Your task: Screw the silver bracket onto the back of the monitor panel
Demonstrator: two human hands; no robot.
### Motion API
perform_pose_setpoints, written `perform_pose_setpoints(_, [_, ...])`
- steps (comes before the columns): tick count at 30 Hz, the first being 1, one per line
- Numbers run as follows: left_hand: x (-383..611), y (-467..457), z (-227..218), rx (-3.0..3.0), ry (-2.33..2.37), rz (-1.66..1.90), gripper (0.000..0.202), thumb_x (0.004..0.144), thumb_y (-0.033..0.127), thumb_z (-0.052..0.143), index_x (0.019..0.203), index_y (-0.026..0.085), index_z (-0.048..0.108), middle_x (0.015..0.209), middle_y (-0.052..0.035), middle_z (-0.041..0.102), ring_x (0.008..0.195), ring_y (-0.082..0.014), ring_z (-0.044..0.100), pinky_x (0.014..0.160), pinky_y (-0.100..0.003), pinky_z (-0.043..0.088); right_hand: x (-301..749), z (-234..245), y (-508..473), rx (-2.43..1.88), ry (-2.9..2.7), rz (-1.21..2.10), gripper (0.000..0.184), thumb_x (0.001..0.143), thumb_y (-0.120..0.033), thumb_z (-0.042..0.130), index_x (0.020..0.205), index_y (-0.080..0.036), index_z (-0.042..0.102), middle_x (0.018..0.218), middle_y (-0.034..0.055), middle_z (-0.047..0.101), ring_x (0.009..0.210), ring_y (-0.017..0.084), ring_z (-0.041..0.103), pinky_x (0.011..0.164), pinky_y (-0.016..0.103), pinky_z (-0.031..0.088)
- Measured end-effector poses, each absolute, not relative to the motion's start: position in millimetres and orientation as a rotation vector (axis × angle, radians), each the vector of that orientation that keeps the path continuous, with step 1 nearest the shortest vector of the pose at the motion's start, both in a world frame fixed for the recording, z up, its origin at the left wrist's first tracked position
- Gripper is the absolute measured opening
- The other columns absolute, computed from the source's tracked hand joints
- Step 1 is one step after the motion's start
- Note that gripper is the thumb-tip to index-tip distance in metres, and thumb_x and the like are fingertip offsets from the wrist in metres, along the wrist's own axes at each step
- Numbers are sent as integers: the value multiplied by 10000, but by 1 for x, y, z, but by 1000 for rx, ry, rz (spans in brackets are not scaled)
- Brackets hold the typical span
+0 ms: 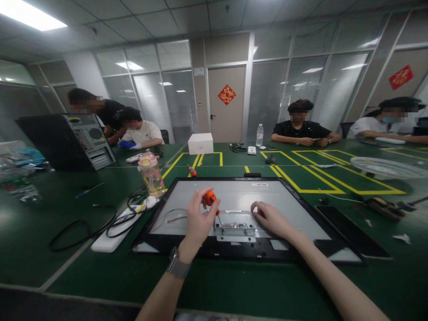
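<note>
My left hand (199,211) is closed around the orange and black handle of a screwdriver (211,198). Its thin shaft slants down to the left part of a metal bracket (236,237) that carries a small circuit board (234,226). The bracket lies on the silver back of a flat display panel (284,209) with a black frame. My right hand (267,216) rests at the bracket's right upper corner, fingers curled with the tips against or near its edge; whether it pinches anything is hidden. Thin wires (172,216) run across the panel left of the bracket.
A white power strip (115,229) with black cables lies left of the panel, near a pink-lidded bottle (152,174). Right of it is a dark flat slab (352,231). A computer case (67,140), a white box (200,143) and several people are farther off.
</note>
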State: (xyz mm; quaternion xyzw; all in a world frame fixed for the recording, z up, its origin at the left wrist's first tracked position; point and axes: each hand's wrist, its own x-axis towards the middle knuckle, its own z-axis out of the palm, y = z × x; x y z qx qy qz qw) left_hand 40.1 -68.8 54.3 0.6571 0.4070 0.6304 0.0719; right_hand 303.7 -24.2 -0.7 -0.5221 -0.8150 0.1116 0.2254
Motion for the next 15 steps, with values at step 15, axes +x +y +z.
perform_pose_setpoints(15, [-14, -49, 38, 2119, 1906, 1124, 195, 726, 23, 585, 771, 200, 516, 802, -2, 611, 791, -169, 624, 746, -283, 482, 301, 3, -26, -1465, -2237, 311, 173, 880, -168, 470, 959, -198, 621, 792, 32, 603, 713, 179, 562, 675, 272, 405])
